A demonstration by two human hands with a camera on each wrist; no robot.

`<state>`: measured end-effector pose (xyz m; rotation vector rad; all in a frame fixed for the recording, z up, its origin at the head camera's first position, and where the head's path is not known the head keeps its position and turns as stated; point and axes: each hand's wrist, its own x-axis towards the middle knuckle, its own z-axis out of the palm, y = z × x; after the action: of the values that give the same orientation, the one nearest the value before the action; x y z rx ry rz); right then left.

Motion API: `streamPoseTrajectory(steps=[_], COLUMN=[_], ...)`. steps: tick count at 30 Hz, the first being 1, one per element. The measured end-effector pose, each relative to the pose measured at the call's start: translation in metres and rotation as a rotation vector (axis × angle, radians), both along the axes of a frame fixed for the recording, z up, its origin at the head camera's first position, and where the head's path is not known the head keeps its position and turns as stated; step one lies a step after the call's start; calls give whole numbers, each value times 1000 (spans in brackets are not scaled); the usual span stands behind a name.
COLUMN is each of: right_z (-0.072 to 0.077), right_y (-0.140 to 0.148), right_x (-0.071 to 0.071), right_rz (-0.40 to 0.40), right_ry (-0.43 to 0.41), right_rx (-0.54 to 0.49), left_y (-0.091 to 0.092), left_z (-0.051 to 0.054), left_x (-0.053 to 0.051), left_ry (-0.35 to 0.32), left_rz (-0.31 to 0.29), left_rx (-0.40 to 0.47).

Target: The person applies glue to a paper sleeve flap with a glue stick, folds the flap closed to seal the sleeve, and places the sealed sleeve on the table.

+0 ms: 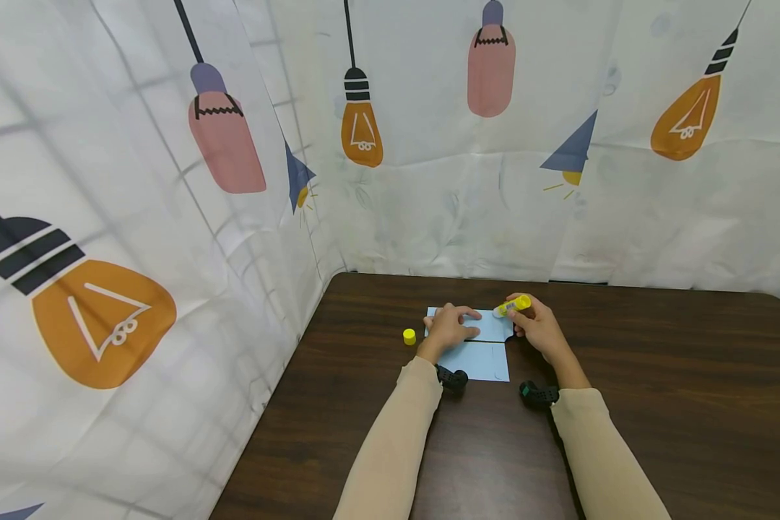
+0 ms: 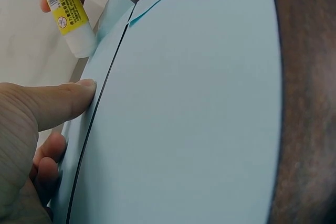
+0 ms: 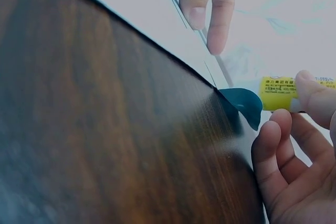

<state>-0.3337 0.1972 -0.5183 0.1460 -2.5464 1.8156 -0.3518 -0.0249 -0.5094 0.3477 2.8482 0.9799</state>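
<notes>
Light blue paper (image 1: 474,361) lies on the table, crossed by a narrow dark line that separates an upper and a lower part. My left hand (image 1: 448,328) rests on the upper part; its thumb (image 2: 63,100) lies straight along the paper beside the dark line. A yellow and white glue stick (image 1: 512,305) is pinched in my right hand (image 1: 541,331), tilted, with its white end at the upper part near the right side. Whether that end touches the paper, I cannot tell. A dark teal curled corner (image 3: 245,104) of the paper lifts under the glue stick.
A yellow cap (image 1: 409,336) stands on the brown table (image 1: 656,375), left of the paper. Black wrist cameras sit on both wrists. Patterned white cloth (image 1: 416,217) hangs behind the table and along its left side.
</notes>
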Motion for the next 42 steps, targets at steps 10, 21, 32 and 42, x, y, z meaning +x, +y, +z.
streamPoseTrajectory(steps=[10,21,32,42], right_z=[1,0,2,2], right_y=[1,2,5,5], right_x=[0,0,1,1], right_rz=[17,52,101,111], right_ry=[4,10,-4,-5], right_rx=[-1,10,9,31], left_y=[0,0,1,1], left_z=[1,0,-1,-1], left_x=[0,0,0,0], left_ry=[-6,-6,3,2], left_rz=[6,-2,4,7], left_rx=[-7,11,17,-4])
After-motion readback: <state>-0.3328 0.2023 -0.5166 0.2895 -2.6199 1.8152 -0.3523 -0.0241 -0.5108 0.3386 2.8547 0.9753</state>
